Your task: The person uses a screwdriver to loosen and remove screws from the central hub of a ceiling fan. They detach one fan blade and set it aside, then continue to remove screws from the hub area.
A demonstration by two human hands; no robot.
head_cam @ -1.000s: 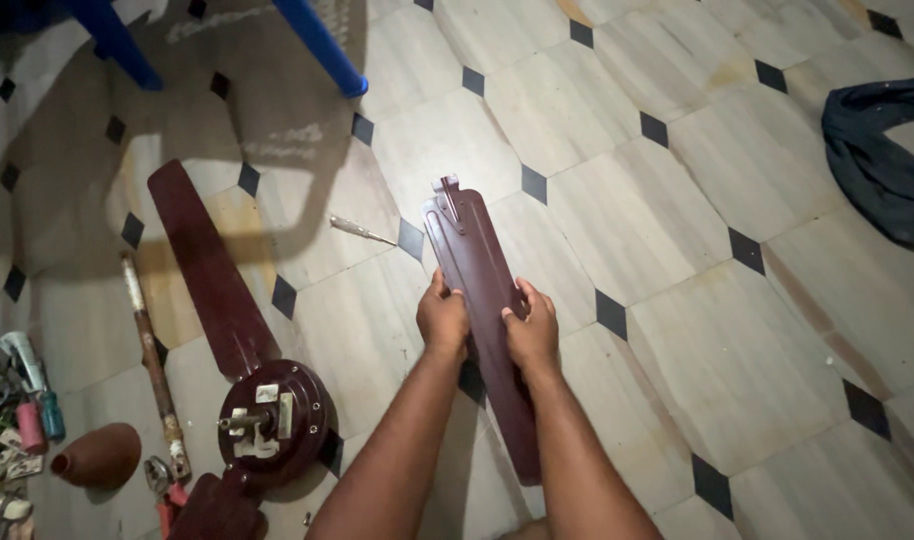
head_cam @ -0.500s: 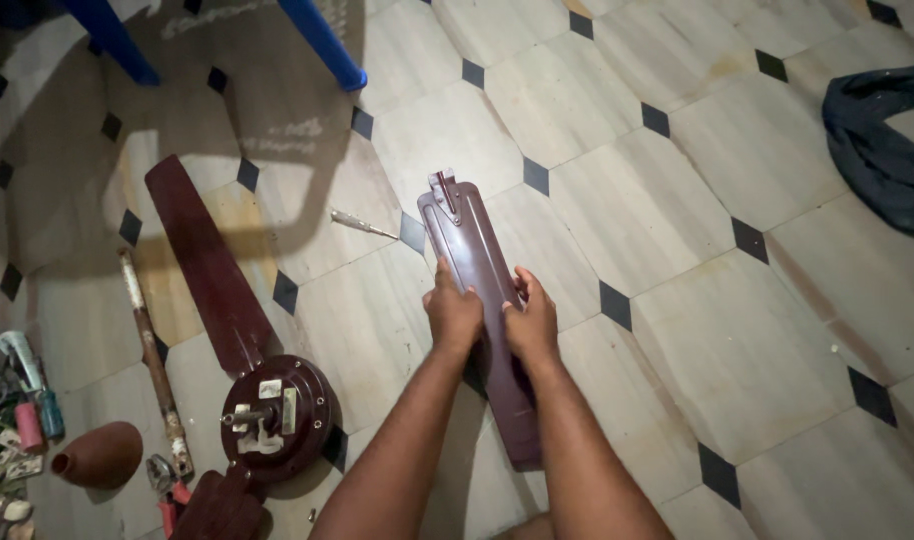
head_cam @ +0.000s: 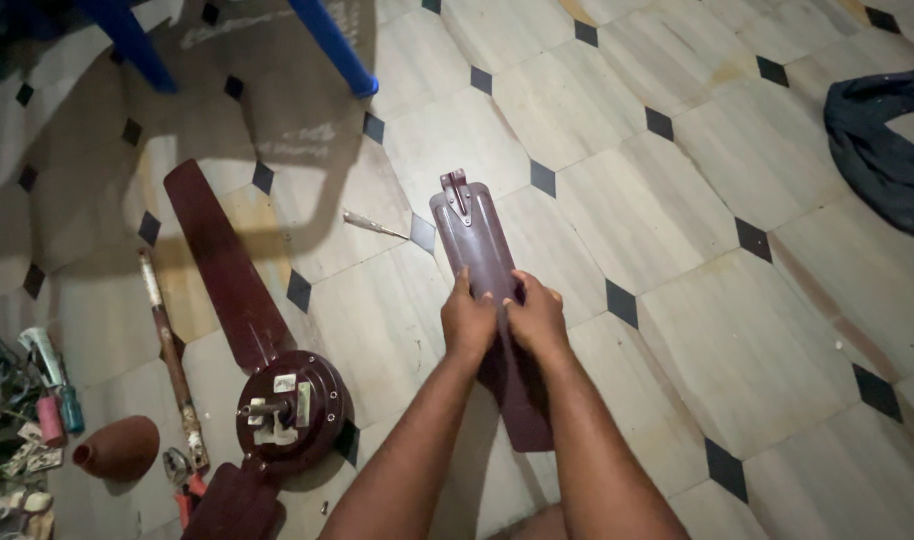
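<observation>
You are kneeling over the tiled floor [head_cam: 677, 150], and beyond your fingers the loose maroon fan blade [head_cam: 482, 260] is stretching away, its bracket end farthest from you. Your left hand [head_cam: 469, 322] and right hand [head_cam: 537, 318] are clamping it side by side at mid-length, fingers curled over its edges. Pressing unevenly there could be bending the thin blade, or letting its near tip scrape the tile. Left of your fingers the fan motor [head_cam: 292, 405] is lying with another blade [head_cam: 227, 265] attached, the rusty rod [head_cam: 172, 360] beside it. No packages, labels or signs are showing clearly.
</observation>
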